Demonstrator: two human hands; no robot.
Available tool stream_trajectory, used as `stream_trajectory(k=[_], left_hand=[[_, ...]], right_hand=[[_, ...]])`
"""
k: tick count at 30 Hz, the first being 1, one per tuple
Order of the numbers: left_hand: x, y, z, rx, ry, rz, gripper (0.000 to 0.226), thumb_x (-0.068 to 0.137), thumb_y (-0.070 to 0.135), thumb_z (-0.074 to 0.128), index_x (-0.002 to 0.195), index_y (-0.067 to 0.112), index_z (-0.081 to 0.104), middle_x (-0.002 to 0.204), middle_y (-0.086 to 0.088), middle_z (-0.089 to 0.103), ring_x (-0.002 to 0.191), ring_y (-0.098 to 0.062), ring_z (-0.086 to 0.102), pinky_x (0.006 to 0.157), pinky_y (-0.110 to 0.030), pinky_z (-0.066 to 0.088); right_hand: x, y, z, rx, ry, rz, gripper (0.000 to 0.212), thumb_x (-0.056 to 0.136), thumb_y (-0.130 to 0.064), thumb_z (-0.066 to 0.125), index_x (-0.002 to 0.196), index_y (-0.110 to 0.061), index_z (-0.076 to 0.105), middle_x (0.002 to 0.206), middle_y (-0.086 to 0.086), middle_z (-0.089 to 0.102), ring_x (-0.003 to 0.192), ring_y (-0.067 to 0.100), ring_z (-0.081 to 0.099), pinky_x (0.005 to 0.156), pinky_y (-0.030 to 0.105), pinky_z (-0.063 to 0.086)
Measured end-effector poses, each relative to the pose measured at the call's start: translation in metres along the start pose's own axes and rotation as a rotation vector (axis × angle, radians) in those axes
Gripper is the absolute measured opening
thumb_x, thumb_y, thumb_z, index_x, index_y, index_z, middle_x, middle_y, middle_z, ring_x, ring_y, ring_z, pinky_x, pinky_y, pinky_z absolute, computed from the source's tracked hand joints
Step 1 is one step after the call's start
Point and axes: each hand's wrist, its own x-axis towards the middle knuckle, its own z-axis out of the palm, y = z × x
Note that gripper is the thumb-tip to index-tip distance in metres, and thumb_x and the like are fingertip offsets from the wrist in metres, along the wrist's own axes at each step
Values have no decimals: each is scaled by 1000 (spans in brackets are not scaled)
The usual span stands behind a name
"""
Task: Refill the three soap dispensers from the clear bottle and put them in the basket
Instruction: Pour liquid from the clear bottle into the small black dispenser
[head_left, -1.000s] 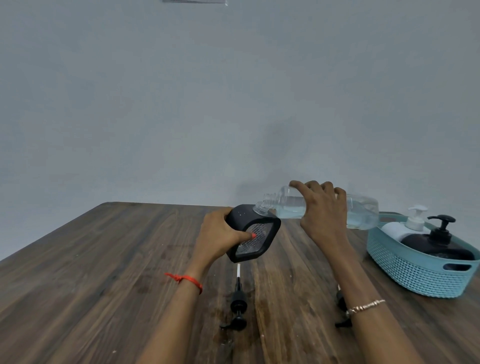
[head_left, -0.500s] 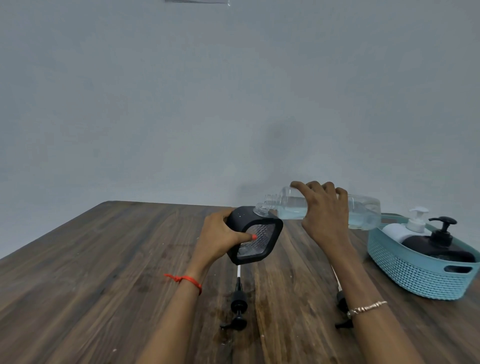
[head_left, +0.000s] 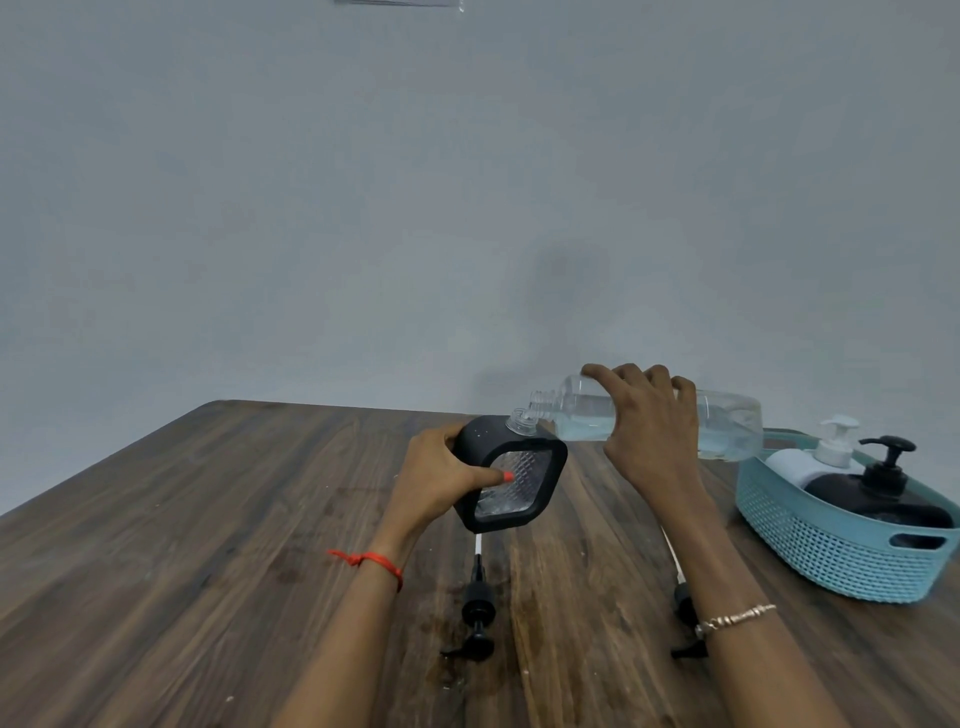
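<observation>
My left hand (head_left: 439, 478) grips a black square dispenser (head_left: 511, 475) with a clear textured window, tilted above the table, its pump off and its clear neck exposed. My right hand (head_left: 647, 431) holds the clear bottle (head_left: 727, 423) lying nearly horizontal, partly filled with liquid, its open mouth just above and beside the dispenser's neck. A teal basket (head_left: 831, 545) at the right holds a white dispenser (head_left: 802, 460) and a black dispenser (head_left: 883, 493), both with pumps on.
Two loose black pump heads with white tubes lie on the wooden table: one pump (head_left: 478, 610) below the held dispenser, another pump (head_left: 683, 608) partly hidden by my right forearm. A wet patch surrounds the first. A grey wall stands behind the table.
The clear bottle's mouth has lifted slightly away from the dispenser's neck, and the bottle lies flatter. The dispenser stays in my left hand.
</observation>
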Motion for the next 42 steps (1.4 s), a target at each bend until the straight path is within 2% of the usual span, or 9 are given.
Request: stream_trajectory(k=[8, 11, 23, 31, 42], left_hand=[[1, -5, 1, -36, -9, -26, 34, 61, 9, 85, 86, 25, 66, 75, 9, 70, 60, 6, 64, 52, -11, 46], [1, -6, 1, -50, -15, -38, 36, 61, 10, 85, 91, 20, 69, 77, 7, 71, 62, 4, 65, 53, -13, 47], [3, -11, 1, -73, -31, -64, 34, 60, 10, 85, 87, 20, 68, 74, 5, 70, 61, -1, 66, 53, -17, 49], [4, -14, 0, -95, -44, -79, 42, 60, 9, 85, 98, 14, 69, 80, 1, 72, 68, -8, 69, 55, -21, 53], [4, -17, -1, -108, -61, -86, 44, 60, 9, 85, 101, 14, 68, 85, -1, 73, 74, -13, 71, 57, -24, 55]], right_hand=[[0, 0, -1, -8, -17, 0, 66, 67, 11, 52, 123, -24, 55, 107, 6, 64, 96, 31, 52, 92, 44, 32], [0, -1, -1, -11, -21, -3, 66, 68, 10, 52, 124, -24, 55, 107, 6, 64, 96, 31, 51, 92, 44, 31], [0, 0, 0, -12, -1, -15, 64, 63, 10, 56, 119, -23, 59, 100, 6, 66, 90, 32, 53, 87, 44, 34], [1, -1, -4, -9, -50, -14, 64, 68, 7, 53, 124, -24, 54, 109, 6, 64, 99, 31, 51, 91, 43, 30], [1, -2, -9, -6, -90, -23, 62, 74, 3, 50, 128, -26, 50, 116, 5, 61, 105, 29, 48, 95, 41, 27]])
